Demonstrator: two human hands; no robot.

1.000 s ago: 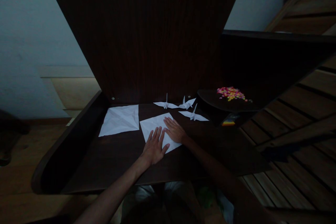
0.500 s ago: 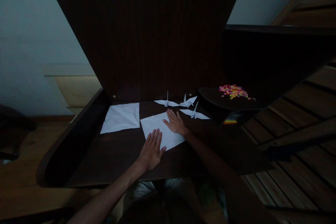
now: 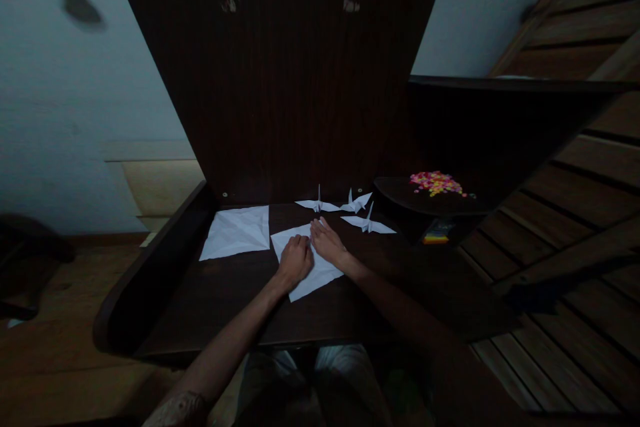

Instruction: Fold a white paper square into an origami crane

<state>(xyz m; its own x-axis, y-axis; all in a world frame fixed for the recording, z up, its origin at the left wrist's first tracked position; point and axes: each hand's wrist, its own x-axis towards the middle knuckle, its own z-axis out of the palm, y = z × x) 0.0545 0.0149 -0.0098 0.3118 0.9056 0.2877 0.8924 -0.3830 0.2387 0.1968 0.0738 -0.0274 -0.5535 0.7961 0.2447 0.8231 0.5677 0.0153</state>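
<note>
A white sheet of paper (image 3: pixel 305 285) lies slightly turned on the dark desk, under both hands. Its surface shows faint creases. My left hand (image 3: pixel 295 261) rests on the middle of the sheet with its fingers curled in; the fingertips are hidden, so I cannot see whether they hold anything. Beside it, my right hand (image 3: pixel 327 241) lies on the sheet's far part, fingers stretched out close together. Three folded paper cranes stand just beyond: a left crane (image 3: pixel 319 205), a back crane (image 3: pixel 357 202) and a front right crane (image 3: pixel 369 224).
Another creased white sheet (image 3: pixel 236 232) lies left on the desk (image 3: pixel 210 307). A raised side panel (image 3: pixel 145 267) bounds the left edge. On a rounded shelf (image 3: pixel 395 192) at right sits a pile of colourful small pieces (image 3: pixel 437 182), above a small rainbow-edged packet (image 3: pixel 436 233).
My left hand has moved up the sheet and its spread fingers have curled in. My right hand's fingers have drawn together, closer to the left hand. The camera view has tilted up.
</note>
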